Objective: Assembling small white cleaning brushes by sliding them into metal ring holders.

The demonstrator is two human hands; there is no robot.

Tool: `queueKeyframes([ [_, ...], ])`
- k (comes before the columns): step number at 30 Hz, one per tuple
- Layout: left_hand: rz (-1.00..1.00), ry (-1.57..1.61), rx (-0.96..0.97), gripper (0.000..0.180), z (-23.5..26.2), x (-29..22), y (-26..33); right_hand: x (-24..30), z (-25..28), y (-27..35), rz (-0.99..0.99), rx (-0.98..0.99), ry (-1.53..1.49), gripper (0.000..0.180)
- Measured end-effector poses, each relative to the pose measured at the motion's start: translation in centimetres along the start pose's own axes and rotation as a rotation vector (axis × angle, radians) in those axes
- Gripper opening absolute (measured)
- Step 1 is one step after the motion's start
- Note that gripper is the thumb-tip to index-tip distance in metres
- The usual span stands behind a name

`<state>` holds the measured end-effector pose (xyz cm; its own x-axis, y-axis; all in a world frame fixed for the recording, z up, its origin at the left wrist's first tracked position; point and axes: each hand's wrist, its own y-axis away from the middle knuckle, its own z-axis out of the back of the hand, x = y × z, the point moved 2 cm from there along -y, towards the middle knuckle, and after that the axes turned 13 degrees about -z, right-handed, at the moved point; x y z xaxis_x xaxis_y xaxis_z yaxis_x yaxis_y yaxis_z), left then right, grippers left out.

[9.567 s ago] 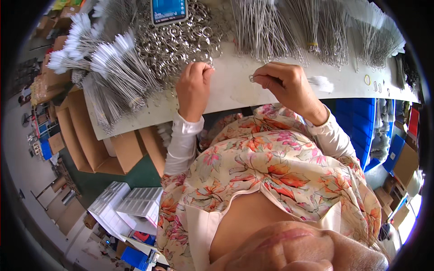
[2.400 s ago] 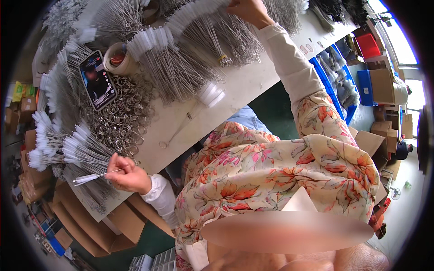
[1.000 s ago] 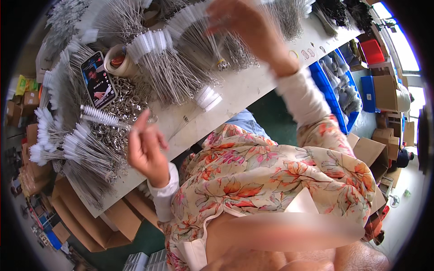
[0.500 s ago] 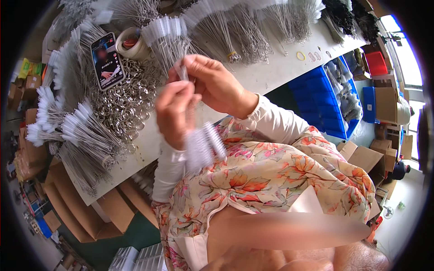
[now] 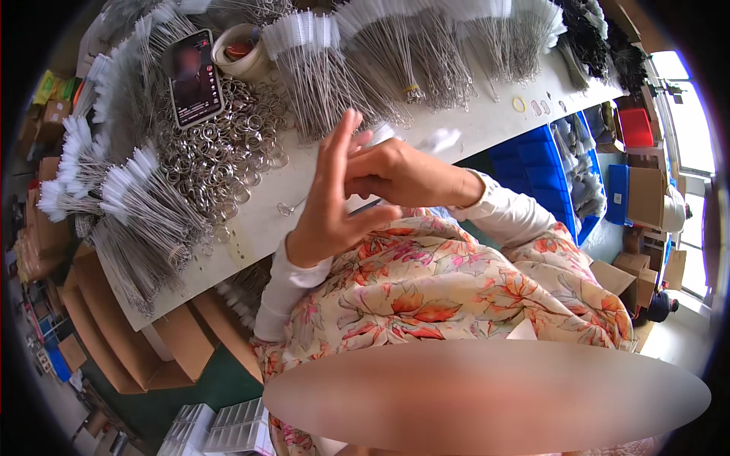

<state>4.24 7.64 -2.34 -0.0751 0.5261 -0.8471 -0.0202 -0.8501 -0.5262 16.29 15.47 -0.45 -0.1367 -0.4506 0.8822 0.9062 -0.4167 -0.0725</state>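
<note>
My left hand [image 5: 327, 201] is upright over the table's front edge, its fingers stretched out and thumb apart. Beside its palm, my right hand [image 5: 403, 171] has its fingers curled closed around thin wire brushes. Blurred white bristle heads [image 5: 441, 140] stick out beyond the right hand. A metal ring [image 5: 286, 209] with wire ends shows left of my left hand; the stretch of wire between is hidden. Close by on the table lies a heap of metal split rings [image 5: 220, 144]. Bundled white-bristled wire brushes [image 5: 312, 68] lie behind my hands, and more bundles [image 5: 152, 201] are at the left.
A phone [image 5: 195, 80] with its screen lit leans on the rings, next to a white round container [image 5: 255, 64]. Black brushes [image 5: 593, 45] lie far right. Beyond the table [image 5: 487, 125] stands a blue crate [image 5: 532, 171] with bagged brushes. Cardboard boxes [image 5: 175, 346] stand below left.
The bristle heads hung below my left hand; now they point right, beyond my right hand. My left fingers have opened from a pinch. Both hands have shifted right.
</note>
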Motion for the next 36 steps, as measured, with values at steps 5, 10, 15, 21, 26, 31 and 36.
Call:
queueKeyframes([
  [5,-0.130,-0.311,0.058,0.032,2.4,-1.0,1.3,0.2,1.3,0.7,-0.432,0.279,-0.320,0.015],
  [10,-0.389,-0.343,-0.027,0.022,0.9,-3.4,0.6,1.3,0.9,1.1,-0.637,0.583,-0.780,0.022],
  [15,-0.572,-0.531,-0.012,0.028,-0.3,-2.8,1.6,-0.3,1.7,2.3,-0.700,0.633,-0.663,0.022],
  [21,0.292,-0.880,-0.458,0.024,5.6,-0.8,8.3,-6.7,7.7,7.9,-0.510,-0.067,1.137,0.008],
  [26,0.429,-1.092,-0.279,0.022,4.1,0.3,9.7,-7.7,5.7,6.0,-0.452,-0.235,0.407,0.010],
  [31,0.393,-1.103,-0.298,0.015,4.0,0.9,8.3,-2.0,-1.4,0.5,-0.090,-0.141,0.184,0.006],
  [36,0.251,-0.510,-0.581,0.007,4.0,0.2,7.9,-0.9,-6.0,-2.7,-0.014,-0.044,0.334,0.011],
])
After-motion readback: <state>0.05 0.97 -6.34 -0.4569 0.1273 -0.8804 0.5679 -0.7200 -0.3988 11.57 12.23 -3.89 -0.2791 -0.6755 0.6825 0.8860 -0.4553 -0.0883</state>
